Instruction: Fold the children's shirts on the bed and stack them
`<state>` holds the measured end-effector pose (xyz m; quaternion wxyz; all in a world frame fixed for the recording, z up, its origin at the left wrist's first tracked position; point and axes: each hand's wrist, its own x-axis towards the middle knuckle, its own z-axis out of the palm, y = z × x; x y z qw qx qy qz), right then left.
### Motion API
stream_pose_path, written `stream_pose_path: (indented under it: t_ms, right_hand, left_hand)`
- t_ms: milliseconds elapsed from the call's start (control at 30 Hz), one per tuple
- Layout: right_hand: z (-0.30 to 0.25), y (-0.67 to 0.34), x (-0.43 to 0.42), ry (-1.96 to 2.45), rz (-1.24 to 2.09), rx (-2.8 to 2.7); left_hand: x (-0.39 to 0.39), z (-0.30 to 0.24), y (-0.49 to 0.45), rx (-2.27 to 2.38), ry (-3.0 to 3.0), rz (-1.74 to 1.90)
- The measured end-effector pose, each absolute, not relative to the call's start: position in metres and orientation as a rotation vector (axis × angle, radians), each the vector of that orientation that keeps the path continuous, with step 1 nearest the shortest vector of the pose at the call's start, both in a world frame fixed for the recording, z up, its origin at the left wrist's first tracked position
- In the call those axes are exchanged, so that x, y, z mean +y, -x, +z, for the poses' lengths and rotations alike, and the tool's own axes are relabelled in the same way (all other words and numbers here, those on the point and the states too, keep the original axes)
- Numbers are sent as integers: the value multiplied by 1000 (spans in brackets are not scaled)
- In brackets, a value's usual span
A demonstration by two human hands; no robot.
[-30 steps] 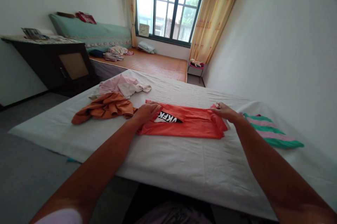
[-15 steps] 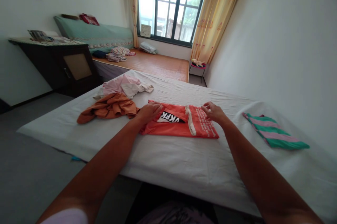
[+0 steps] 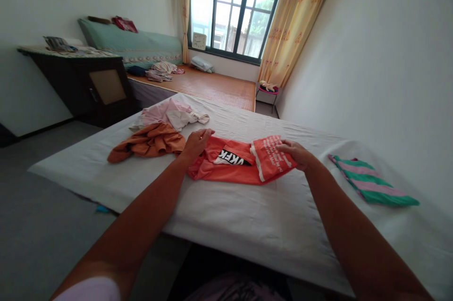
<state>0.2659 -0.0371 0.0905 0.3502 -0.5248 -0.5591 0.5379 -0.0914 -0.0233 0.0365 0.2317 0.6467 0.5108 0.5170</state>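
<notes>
Folded flat on the white sheet is an orange-red shirt (image 3: 230,173) with white lettering, a black-and-white print and a white trim strip. My left hand (image 3: 198,143) pinches its far left edge, fingers closed. At the other end my right hand (image 3: 293,151) grips the right end of the shirt, thumb on top, with that end raised off the sheet and bent inward. The fingers under the cloth are hidden. Left of my left hand lies a crumpled brown-orange garment (image 3: 148,143).
The white-sheeted bed (image 3: 226,216) fills the foreground. Pink and white clothes (image 3: 170,111) lie crumpled at its far left. A folded green-and-pink striped garment (image 3: 375,180) lies by the right wall. Behind stand a dark cabinet (image 3: 81,86) and a second bed (image 3: 219,86).
My right hand has taken hold of the shirt's right end and lifted it, tilting it inward. My left hand has moved slightly and closed on the left edge. The camera view shifted a little.
</notes>
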Motion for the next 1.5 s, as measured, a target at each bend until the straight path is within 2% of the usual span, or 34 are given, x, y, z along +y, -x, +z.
stream_pose_path:
  t_ms: [133,333,433,500,600,700,800,933,1133,1300,1500]
  right_hand:
    - [111,-196,-28,1177,1382,-1544]
    - [83,-81,-32,1088,1335,-1796]
    - [76,-69,-33,906,1484,-1784]
    - [77,-80,-26,874,1437,-1682]
    - [80,-107,-10,962,1152,-1616]
    - [71,-125,-3,1075,684,-1847]
    - [48,-125,-9,1044,252,-2277]
    - [16,-117,-12,1054,59,-2592]
    - [-7,-135,11,1301,200,-2545]
    - [-16,-151,17,1422,344,-2204]
    - [-5,-147,-10,1263,1014,-1492]
  left_hand:
    - [-21,36,96,1239,-1362,1549]
    - [-23,40,106,1205,-1171,1596]
    - [-23,43,111,1231,-1158,1662]
    - [-22,46,112,1254,-1206,1708]
    - [-22,47,106,1316,-1469,1697]
    - [-23,42,92,1370,-1997,1528]
    - [-22,27,77,1359,-2500,1147]
    - [-19,4,69,1533,-2631,570]
    - [-22,0,69,1830,-2489,363]
    - [-22,4,67,1940,-2300,359]
    - [-18,-4,71,1948,-2280,475]
